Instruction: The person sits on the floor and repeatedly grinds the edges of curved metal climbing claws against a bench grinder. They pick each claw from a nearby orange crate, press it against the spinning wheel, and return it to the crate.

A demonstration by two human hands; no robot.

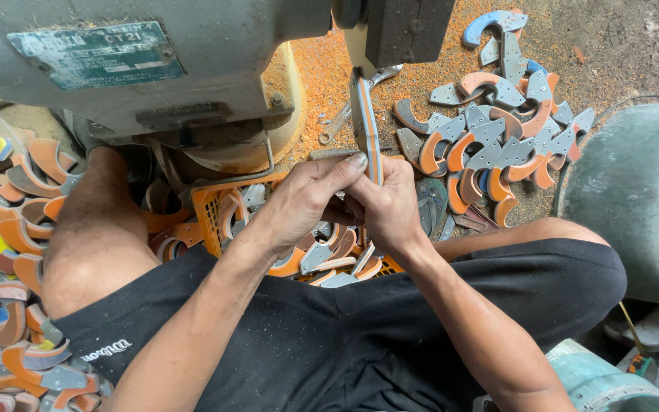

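Layered strip [365, 126] stands edge-on, long axis running away toward machine [192, 69].

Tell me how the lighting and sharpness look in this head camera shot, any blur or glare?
Head view: soft, even daylight, no harsh glare; both hands, left hand and right hand, and the layered strip they hold look sharp; the grinder housing bulges at the top edge from wide-angle distortion; the far-left pile is slightly soft.

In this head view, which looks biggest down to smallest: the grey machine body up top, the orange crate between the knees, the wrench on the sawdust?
1. Grey machine body, by far.
2. Orange crate, though hands and legs hide much of it.
3. Wrench, smallest, also lying farther from the camera.
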